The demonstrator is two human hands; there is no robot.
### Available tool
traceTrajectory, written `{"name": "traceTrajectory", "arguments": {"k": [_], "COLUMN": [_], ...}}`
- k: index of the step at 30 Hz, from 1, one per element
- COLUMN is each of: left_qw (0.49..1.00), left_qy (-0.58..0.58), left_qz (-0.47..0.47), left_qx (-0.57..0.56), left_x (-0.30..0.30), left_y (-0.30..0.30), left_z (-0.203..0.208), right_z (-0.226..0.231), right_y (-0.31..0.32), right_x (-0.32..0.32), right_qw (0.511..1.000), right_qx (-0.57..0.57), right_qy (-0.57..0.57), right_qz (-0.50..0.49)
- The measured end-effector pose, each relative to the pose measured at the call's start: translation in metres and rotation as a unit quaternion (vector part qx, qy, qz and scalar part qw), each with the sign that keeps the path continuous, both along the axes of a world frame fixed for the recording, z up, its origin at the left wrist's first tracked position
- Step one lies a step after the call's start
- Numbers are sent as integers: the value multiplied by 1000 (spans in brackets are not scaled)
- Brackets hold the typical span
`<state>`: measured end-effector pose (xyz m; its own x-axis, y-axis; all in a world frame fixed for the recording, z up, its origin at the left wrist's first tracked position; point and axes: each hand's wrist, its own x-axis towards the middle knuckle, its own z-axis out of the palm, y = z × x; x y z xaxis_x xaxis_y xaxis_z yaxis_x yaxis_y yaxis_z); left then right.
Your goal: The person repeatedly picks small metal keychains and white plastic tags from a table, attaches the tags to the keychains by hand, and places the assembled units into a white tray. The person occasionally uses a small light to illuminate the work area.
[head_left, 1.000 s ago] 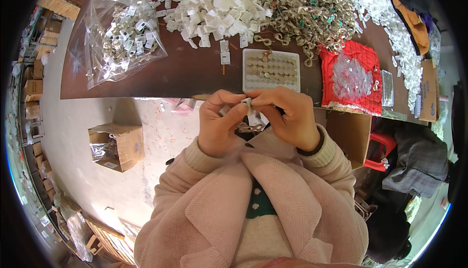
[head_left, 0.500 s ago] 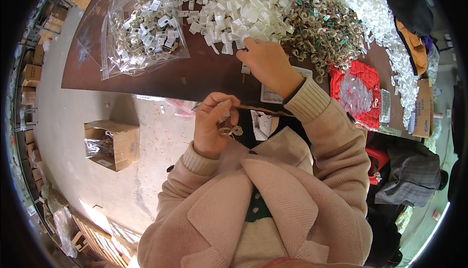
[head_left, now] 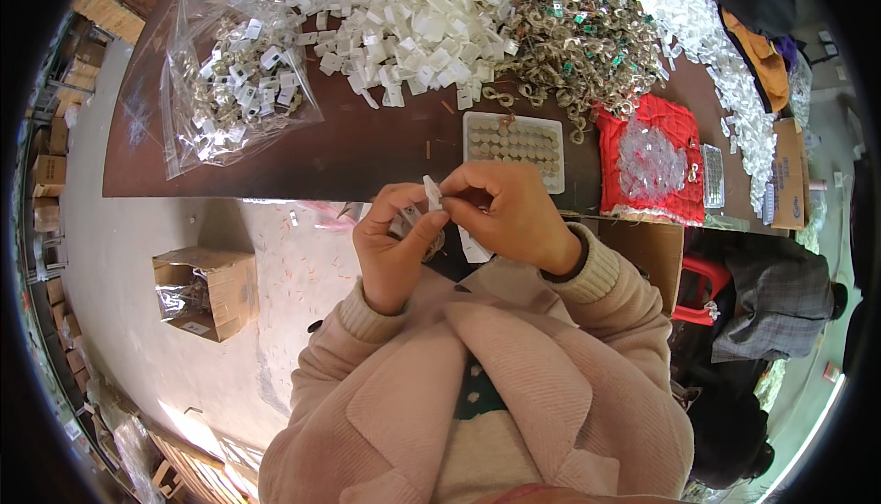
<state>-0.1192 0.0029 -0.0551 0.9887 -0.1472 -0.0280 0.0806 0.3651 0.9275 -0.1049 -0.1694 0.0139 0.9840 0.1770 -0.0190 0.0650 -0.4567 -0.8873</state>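
My left hand [head_left: 393, 245] and my right hand [head_left: 511, 212] meet in front of the table edge. Between their fingertips stands a small white plastic piece [head_left: 431, 193], pinched from both sides. A small coiled translucent strand [head_left: 437, 245] hangs under my left fingers, partly hidden by them. Beyond my right hand lies a white tray [head_left: 466, 148] with rows of round, coin-like discs. A large heap of white plastic pieces [head_left: 404, 32] covers the back middle of the table, next to a heap of coiled translucent strands [head_left: 578, 41] with green bits.
On the brown table [head_left: 367, 142], a clear plastic bag [head_left: 188, 137] of white pieces and coils lies at left. A red cloth [head_left: 609, 151] with clear plastic bits is at right, near a cardboard box [head_left: 787, 178]. An open carton [head_left: 234, 295] stands on the floor.
My right hand has come back from the white heap to my left hand, and both now pinch a white plastic piece. The tray of discs is now uncovered.
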Motion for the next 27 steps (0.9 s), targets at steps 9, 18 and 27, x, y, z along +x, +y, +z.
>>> {"name": "traceTrajectory", "arguments": {"k": [9, 18, 27], "left_qw": [984, 980, 994], "left_qy": [117, 106, -91], "left_qz": [-49, -40, -49], "left_qx": [-129, -161, -34], "left_x": [1, 10, 24], "left_y": [-6, -11, -29], "left_z": [-2, 15, 55], "right_z": [-29, -6, 43], "right_y": [-77, -82, -53], "right_x": [47, 53, 2], "right_qw": [928, 938, 941], "right_qx": [-271, -160, -144], "right_qy": [-246, -283, -307], "right_qz": [-63, -116, -14]}}
